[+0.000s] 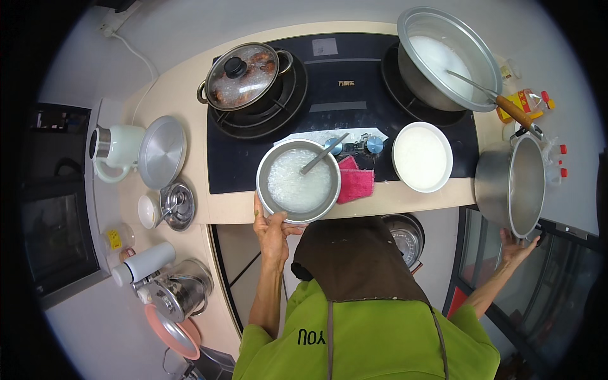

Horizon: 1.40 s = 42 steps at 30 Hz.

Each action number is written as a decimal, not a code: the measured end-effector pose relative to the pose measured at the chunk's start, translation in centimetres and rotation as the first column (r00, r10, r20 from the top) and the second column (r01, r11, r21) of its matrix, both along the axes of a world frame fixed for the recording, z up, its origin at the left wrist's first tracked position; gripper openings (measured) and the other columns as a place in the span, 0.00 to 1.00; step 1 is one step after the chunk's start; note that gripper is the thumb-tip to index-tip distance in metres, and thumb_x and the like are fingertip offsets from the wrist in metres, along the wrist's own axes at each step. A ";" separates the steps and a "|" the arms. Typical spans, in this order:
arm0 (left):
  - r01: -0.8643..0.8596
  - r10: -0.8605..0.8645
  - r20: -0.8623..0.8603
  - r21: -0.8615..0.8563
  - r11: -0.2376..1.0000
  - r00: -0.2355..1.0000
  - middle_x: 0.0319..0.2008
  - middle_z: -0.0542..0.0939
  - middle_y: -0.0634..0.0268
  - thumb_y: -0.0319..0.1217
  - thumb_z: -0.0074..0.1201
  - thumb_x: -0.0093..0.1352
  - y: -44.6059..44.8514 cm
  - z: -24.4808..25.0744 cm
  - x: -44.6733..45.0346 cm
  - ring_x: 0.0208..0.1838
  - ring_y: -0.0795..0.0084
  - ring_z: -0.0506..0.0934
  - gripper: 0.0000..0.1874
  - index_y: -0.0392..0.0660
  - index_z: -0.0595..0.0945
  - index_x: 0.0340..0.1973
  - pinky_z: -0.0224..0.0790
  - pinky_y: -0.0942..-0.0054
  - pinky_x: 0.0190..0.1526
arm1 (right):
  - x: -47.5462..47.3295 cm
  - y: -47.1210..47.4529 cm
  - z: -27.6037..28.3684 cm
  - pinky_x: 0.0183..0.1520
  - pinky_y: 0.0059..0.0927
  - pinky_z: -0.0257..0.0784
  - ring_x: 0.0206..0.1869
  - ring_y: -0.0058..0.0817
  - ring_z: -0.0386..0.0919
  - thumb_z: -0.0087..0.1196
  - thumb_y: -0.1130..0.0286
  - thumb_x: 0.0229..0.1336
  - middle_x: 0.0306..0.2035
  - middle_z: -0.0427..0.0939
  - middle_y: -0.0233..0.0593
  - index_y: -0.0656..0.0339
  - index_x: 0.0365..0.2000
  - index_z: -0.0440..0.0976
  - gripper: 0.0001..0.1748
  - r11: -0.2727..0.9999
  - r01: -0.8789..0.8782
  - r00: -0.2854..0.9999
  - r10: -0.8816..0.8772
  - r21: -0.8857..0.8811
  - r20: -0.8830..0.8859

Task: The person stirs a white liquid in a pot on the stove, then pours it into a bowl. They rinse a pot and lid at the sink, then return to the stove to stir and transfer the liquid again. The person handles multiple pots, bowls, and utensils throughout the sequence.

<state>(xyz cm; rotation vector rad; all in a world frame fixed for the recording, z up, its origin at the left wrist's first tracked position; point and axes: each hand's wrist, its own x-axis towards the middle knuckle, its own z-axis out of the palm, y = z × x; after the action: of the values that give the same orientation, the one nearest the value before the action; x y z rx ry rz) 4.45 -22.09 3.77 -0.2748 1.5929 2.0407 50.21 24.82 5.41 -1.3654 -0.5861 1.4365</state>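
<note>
My left hand (273, 230) supports the near left rim of a round metal pot (299, 214), its thumb on the edge and fingers underneath. Cloudy white liquid with grains (294, 185) fills part of it, and a metal spoon handle (327, 152) leans out. My right hand (515, 249) is at the near end of a deep metal pot (489, 175) at the counter's right, fingers against its rim and handle; the pot partly hides the grip. Between the two pots, a white bowl (422, 156) of white liquid sits at the cooktop's front edge beside a pink cloth (356, 185).
A glass-lidded pot (247, 78) stands on the left burner. On the right burner, a big pot (408, 76) holds white liquid and a wooden-handled utensil (513, 111). Bottles (525, 104) line the right wall. A kettle (116, 152), metal lid (161, 152) and flask (147, 263) stand left.
</note>
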 end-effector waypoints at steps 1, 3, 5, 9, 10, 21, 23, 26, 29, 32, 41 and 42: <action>-0.013 0.013 0.003 -0.001 1.000 1.000 0.52 0.79 0.39 0.16 0.41 0.67 -0.2 -0.6 -0.1 0.28 0.54 0.86 0.44 0.47 0.45 0.77 0.84 0.75 0.21 | -1.0 -0.9 0.3 0.60 0.65 0.72 0.66 0.59 0.64 0.65 0.34 0.50 0.70 0.51 0.58 0.67 0.72 0.46 0.65 0.997 -0.041 0.996 0.036 -0.059 -0.079; -0.039 0.039 -0.003 0.005 0.999 0.999 0.52 0.78 0.40 0.16 0.42 0.67 -0.6 -1.5 -0.2 0.28 0.54 0.86 0.44 0.47 0.46 0.77 0.83 0.75 0.21 | -2.5 -2.1 0.6 0.61 0.64 0.72 0.66 0.66 0.62 0.67 0.38 0.50 0.69 0.51 0.65 0.66 0.71 0.46 0.63 0.983 -0.160 0.987 0.156 -0.091 -0.046; -0.050 0.050 0.001 0.014 0.999 0.999 0.52 0.78 0.41 0.16 0.42 0.67 -0.8 -2.3 -0.3 0.28 0.55 0.86 0.44 0.48 0.46 0.77 0.83 0.75 0.21 | -3.1 -2.1 0.4 0.61 0.64 0.73 0.66 0.69 0.61 0.67 0.42 0.51 0.68 0.52 0.68 0.66 0.70 0.48 0.60 0.967 -0.229 0.972 0.221 -0.112 -0.081; -0.049 0.049 0.043 0.011 0.999 0.998 0.54 0.78 0.44 0.18 0.46 0.68 -1.5 -3.0 -0.6 0.28 0.55 0.86 0.44 0.49 0.48 0.77 0.82 0.72 0.21 | -2.8 -0.7 -0.5 0.56 0.69 0.76 0.60 0.62 0.70 0.59 0.52 0.57 0.60 0.64 0.66 0.67 0.64 0.60 0.42 0.993 -0.097 0.995 0.094 -0.061 -0.042; -0.050 0.051 0.037 -0.022 0.999 0.998 0.54 0.77 0.45 0.18 0.47 0.67 -1.5 -3.2 -0.7 0.29 0.56 0.86 0.44 0.49 0.49 0.77 0.82 0.72 0.22 | -2.7 -0.4 -0.7 0.56 0.69 0.76 0.59 0.63 0.70 0.57 0.54 0.57 0.60 0.65 0.65 0.68 0.63 0.61 0.40 0.992 -0.080 0.995 0.073 -0.095 -0.070; -0.053 0.053 -0.013 -0.012 0.999 0.999 0.62 0.72 0.46 0.19 0.50 0.66 -0.6 -4.2 -1.5 0.29 0.61 0.85 0.45 0.49 0.50 0.77 0.85 0.73 0.26 | -4.8 -0.8 -0.7 0.52 0.67 0.80 0.60 0.64 0.70 0.46 0.59 0.60 0.60 0.63 0.70 0.73 0.63 0.57 0.37 0.999 0.004 0.999 -0.005 -0.037 -0.033; -0.040 0.039 -0.027 -0.039 0.998 0.999 0.62 0.71 0.45 0.20 0.49 0.68 -0.5 -4.3 -1.9 0.30 0.62 0.85 0.44 0.49 0.50 0.77 0.86 0.73 0.27 | -4.9 -1.0 -0.5 0.52 0.68 0.80 0.60 0.64 0.69 0.46 0.59 0.60 0.60 0.63 0.70 0.74 0.63 0.57 0.37 0.999 -0.004 0.999 0.002 -0.035 -0.038; -0.019 0.015 -0.051 -0.075 0.997 0.999 0.62 0.71 0.45 0.21 0.48 0.69 -0.4 -4.4 -2.1 0.30 0.63 0.84 0.43 0.48 0.49 0.77 0.86 0.73 0.27 | -4.6 -1.2 -0.1 0.52 0.67 0.81 0.60 0.65 0.70 0.45 0.60 0.61 0.59 0.63 0.71 0.76 0.63 0.56 0.36 0.998 0.021 0.999 -0.023 -0.051 -0.048; -0.016 0.009 -0.063 -0.108 0.994 0.998 0.62 0.72 0.44 0.24 0.47 0.70 -0.4 -4.6 -2.1 0.31 0.63 0.84 0.41 0.47 0.49 0.77 0.85 0.71 0.27 | -4.2 -1.1 0.2 0.51 0.65 0.82 0.60 0.65 0.70 0.45 0.61 0.61 0.59 0.63 0.72 0.77 0.62 0.56 0.36 0.998 0.051 0.999 -0.052 -0.035 -0.015; -0.031 0.025 -0.047 -0.123 0.992 0.999 0.59 0.74 0.45 0.30 0.48 0.72 -0.5 -4.9 -1.8 0.31 0.60 0.85 0.37 0.47 0.53 0.75 0.84 0.70 0.27 | -4.2 -0.8 0.5 0.51 0.63 0.83 0.60 0.64 0.70 0.46 0.61 0.60 0.58 0.64 0.73 0.77 0.62 0.56 0.36 0.999 0.050 0.999 -0.050 -0.020 -0.003; -0.002 0.002 0.079 -0.004 1.000 0.997 0.53 0.78 0.47 0.56 0.43 0.76 -1.2 -5.9 -1.0 0.37 0.54 0.86 0.36 0.48 0.60 0.71 0.83 0.70 0.30 | -5.4 -1.4 0.6 0.48 0.55 0.85 0.54 0.59 0.74 0.46 0.59 0.62 0.56 0.66 0.73 0.75 0.60 0.59 0.33 1.000 0.012 0.997 -0.014 0.021 0.071; 0.025 -0.025 0.068 -0.002 1.000 0.997 0.52 0.78 0.48 0.58 0.42 0.76 -1.1 -5.8 -0.8 0.37 0.54 0.86 0.37 0.47 0.60 0.71 0.83 0.69 0.30 | -5.4 -1.3 0.5 0.48 0.54 0.85 0.55 0.60 0.74 0.45 0.58 0.63 0.56 0.66 0.74 0.75 0.60 0.59 0.34 1.000 -0.017 0.996 0.015 0.014 0.085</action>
<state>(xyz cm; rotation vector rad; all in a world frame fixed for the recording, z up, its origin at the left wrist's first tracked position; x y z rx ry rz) 3.64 -23.22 -2.05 -0.3205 1.5505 1.9887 44.84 23.53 5.86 -1.4185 -0.6631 1.3893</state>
